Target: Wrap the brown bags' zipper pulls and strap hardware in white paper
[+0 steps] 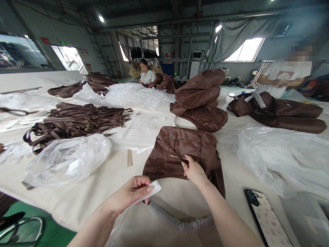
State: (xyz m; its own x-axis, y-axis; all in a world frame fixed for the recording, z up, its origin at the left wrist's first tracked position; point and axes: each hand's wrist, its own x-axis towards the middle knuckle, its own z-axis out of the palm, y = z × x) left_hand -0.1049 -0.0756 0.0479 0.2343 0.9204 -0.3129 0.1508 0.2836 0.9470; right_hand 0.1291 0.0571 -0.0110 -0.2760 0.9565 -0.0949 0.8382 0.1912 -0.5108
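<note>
The left hand [133,193] is closed, pinching a small white tag [155,187] between thumb and finger, and the right hand [194,170] is half curled, with its fingertips at the gold zipper [178,157] of the brown bag [180,144], which lies flat just past both hands. If the right hand pulls hard while nothing holds the bag down, the bag could slide or wrinkle, and if the left hand's pinch gets loose, the tag could drop.
</note>
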